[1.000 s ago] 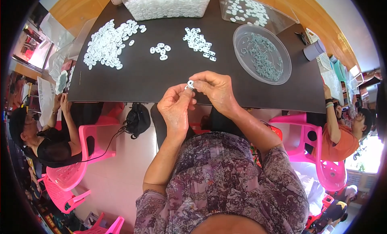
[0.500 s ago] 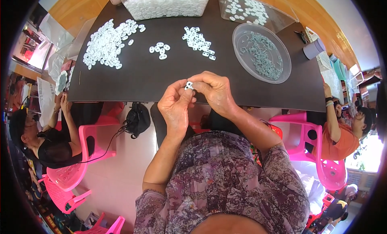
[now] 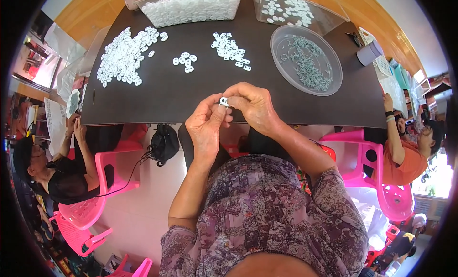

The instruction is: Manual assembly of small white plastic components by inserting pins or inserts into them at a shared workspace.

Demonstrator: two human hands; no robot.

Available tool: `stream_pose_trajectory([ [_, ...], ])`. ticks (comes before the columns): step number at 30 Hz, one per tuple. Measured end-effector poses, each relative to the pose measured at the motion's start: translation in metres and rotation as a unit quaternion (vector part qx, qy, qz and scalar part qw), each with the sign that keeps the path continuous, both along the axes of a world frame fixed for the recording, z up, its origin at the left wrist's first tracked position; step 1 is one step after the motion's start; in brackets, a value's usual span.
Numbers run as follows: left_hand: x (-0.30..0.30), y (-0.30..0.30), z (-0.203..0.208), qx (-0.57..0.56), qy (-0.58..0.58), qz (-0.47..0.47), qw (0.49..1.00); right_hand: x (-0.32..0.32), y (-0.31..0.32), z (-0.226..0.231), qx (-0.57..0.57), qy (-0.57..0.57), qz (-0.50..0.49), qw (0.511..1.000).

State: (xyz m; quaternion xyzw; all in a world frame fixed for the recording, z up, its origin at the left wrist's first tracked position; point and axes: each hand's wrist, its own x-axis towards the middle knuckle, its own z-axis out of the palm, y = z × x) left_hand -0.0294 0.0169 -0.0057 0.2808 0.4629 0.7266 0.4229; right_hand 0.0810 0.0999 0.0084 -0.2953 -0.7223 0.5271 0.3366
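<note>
My left hand (image 3: 206,126) and my right hand (image 3: 255,107) meet just above the near edge of the dark table (image 3: 157,98). Between their fingertips is a small white plastic piece (image 3: 223,101) with dark holes, pinched from both sides. Fingers cover part of it, so I cannot tell whether anything else is in the pinch. Beyond my hands lie a pile of small white rectangular pieces (image 3: 230,50) and a little group of white oval pieces (image 3: 185,61). Farther left spreads a large heap of white oval pieces (image 3: 121,57).
A round clear tray (image 3: 339,69) of grey-green screw-like pins stands right. At the back are a clear bin (image 3: 191,22) full of white pieces and a shallower clear box (image 3: 329,26). A grey cup (image 3: 369,53) sits far right. Seated people flank the table on pink chairs (image 3: 102,181).
The white piece appears slightly turned between my fingertips. My hands stay nearly in place, while the view has shifted a little, moving the table items slightly left.
</note>
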Motion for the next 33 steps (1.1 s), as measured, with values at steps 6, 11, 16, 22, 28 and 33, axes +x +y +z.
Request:
stream_pose_trajectory([
  [6,-0.001,0.002,0.001,0.017,-0.034,0.015,0.999,0.003,-0.006,0.006,0.123,-0.037,0.01,0.992],
  [11,0.002,0.004,0.008,-0.012,-0.067,0.04,0.997,-0.001,-0.009,0.004,0.208,-0.01,-0.025,0.978],
  [16,0.002,0.002,0.007,-0.007,-0.01,0.053,0.999,-0.004,-0.01,0.001,0.315,0.022,-0.053,0.947],
  [22,-0.001,-0.001,0.005,0.008,0.011,0.027,1.0,0.0,-0.01,0.002,0.298,0.015,-0.045,0.953],
  [28,-0.003,-0.005,0.005,0.04,0.007,0.023,0.999,0.002,-0.014,0.003,0.263,0.04,-0.041,0.963],
  [33,-0.003,-0.008,0.004,0.052,0.034,0.02,0.998,0.002,-0.017,0.007,0.238,0.054,-0.033,0.969],
])
